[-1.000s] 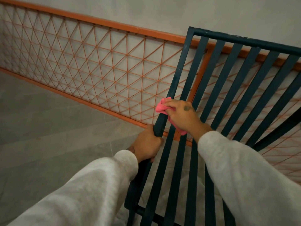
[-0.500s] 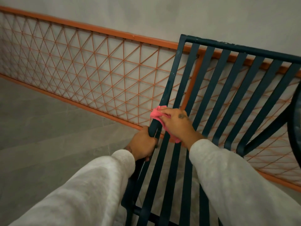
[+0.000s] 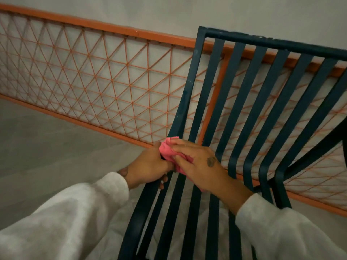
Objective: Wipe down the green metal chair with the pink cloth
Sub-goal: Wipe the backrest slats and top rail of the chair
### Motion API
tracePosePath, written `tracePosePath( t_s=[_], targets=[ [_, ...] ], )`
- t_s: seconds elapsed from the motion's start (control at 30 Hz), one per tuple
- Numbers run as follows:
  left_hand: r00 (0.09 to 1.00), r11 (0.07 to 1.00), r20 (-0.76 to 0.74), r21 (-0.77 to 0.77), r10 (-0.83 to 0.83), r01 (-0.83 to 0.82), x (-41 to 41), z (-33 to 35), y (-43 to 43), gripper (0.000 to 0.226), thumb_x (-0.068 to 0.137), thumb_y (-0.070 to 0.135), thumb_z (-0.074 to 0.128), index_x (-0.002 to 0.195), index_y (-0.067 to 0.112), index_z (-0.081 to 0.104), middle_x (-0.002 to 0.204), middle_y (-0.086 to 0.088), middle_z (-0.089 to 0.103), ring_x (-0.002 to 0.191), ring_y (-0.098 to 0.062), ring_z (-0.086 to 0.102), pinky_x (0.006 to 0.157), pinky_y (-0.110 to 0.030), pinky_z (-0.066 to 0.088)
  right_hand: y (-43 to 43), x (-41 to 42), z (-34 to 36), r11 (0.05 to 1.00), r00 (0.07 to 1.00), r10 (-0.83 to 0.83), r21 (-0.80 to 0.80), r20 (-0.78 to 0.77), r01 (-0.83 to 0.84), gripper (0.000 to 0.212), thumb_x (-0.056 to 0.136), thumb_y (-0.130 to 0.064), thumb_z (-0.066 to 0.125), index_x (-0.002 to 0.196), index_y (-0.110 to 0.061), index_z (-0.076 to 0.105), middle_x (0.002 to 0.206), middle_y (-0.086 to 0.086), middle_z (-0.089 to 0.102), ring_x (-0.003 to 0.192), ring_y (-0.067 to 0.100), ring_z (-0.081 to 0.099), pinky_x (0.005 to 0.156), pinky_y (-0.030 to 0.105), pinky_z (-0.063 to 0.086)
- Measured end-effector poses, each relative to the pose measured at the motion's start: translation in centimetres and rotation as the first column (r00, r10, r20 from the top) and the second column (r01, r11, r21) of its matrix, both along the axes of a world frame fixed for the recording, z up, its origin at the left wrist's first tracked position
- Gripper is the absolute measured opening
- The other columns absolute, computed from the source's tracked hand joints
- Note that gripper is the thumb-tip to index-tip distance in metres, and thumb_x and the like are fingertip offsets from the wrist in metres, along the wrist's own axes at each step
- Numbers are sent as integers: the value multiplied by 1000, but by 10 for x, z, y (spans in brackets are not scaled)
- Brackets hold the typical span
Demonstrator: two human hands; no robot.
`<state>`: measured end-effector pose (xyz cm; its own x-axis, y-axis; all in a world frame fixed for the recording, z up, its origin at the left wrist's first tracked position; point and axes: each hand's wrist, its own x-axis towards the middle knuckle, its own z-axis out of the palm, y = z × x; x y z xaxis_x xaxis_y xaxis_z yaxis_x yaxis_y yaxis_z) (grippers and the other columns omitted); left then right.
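While the right grip (image 3: 199,164) lies with fingers nearly straight on the pink cloth (image 3: 166,150), it presses the bunched cloth against the outer rail and nearest slats of the green metal chair (image 3: 189,87). Part of the cloth is hidden under its palm. Just beside it, touching the cloth's edge, the left grip (image 3: 148,167) is clamped round that same outer rail, fingers curled behind the bar. Both arms wear pale sleeves (image 3: 75,212) that cover the chair's near end.

Away from the grips, the dark slats run up to a top bar spotted with pale flecks. To the right of the right grip, the slats curve in a tight bend. Behind the chair, seen through the gaps between slats, stands an orange lattice railing (image 3: 93,81), its frame stretching far to the left of the left grip. Grey floor (image 3: 47,147) lies below the railing on that side, and a plain grey wall (image 3: 169,14) rises above it.
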<state>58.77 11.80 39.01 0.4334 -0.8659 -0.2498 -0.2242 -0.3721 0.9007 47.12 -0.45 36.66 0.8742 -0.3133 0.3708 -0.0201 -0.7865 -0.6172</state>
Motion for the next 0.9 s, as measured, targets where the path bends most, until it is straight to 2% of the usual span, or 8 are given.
tracePosePath(
  t_s=[0.17, 0.33, 0.43, 0.53, 0.57, 0.63, 0.8, 0.9],
  targets=[
    [995, 999, -92, 12, 49, -48, 13, -3, -33, 15, 89, 3, 57, 100, 14, 58, 80, -13, 64, 54, -17, 63, 46, -28, 54, -41, 18, 2, 990, 997, 31, -134, -70, -40, 39, 94, -10, 62, 132, -18, 63, 141, -3, 58, 132, 5, 51, 115, 27, 37],
    [987, 985, 1, 61, 161, -160, 18, -7, -52, 27, 87, 11, 58, 110, 19, 47, 83, -5, 62, 58, -16, 63, 50, -29, 52, -84, 45, 20, 944, 987, 21, -323, -161, -73, 38, 94, -16, 62, 131, -21, 64, 141, -3, 58, 128, 15, 56, 110, 39, 44],
    [979, 977, 40, 65, 202, -204, 16, -9, -51, 25, 89, 17, 58, 110, 25, 47, 77, 7, 56, 62, -9, 53, 60, -28, 48, -106, 66, 34, 930, 982, -97, -367, -160, 32, 38, 94, -14, 62, 131, -25, 64, 143, -3, 57, 123, 25, 60, 106, 47, 46],
    [976, 974, 41, 59, 215, -218, 14, -9, -49, 23, 92, 20, 57, 113, 25, 49, 83, 7, 60, 67, -9, 56, 61, -26, 48, -104, 81, 36, 866, 964, -256, -460, -70, 197, 53, 79, 2, 76, 127, -18, 68, 138, 3, 61, 99, 33, 68, 91, 44, 55],
    [973, 971, 53, 69, 225, -229, 15, -9, -50, 22, 92, 20, 57, 112, 26, 49, 88, 5, 62, 71, -10, 59, 64, -27, 48, -95, 82, 35, 872, 955, -288, -434, -76, 228, 63, 73, 8, 77, 130, -17, 65, 141, 4, 59, 96, 34, 67, 87, 43, 56],
    [968, 964, 64, 94, 243, -248, 12, -7, -50, 22, 91, 17, 57, 108, 28, 48, 91, 3, 63, 77, -11, 61, 67, -26, 48, -68, 73, 25, 916, 949, -294, -316, -112, 246, 70, 75, 14, 72, 137, -16, 58, 147, 5, 53, 108, 33, 65, 93, 46, 53],
    [966, 965, 99, 86, 239, -248, 13, -5, -53, 21, 90, 11, 57, 107, 21, 52, 86, 1, 65, 72, -6, 61, 59, -12, 43, -49, 44, 17, 988, 973, -117, -127, -200, 92, 47, 92, -3, 64, 136, -18, 59, 146, -1, 53, 131, 19, 54, 112, 45, 41],
    [968, 965, 80, 97, 238, -245, 15, -5, -54, 16, 91, 13, 58, 104, 20, 53, 85, 0, 67, 71, -8, 63, 62, -17, 50, -79, 46, 37, 963, 964, 35, -250, -265, -104, 55, 82, 4, 74, 131, -16, 63, 141, 0, 58, 122, 22, 62, 102, 46, 51]
  ],
)
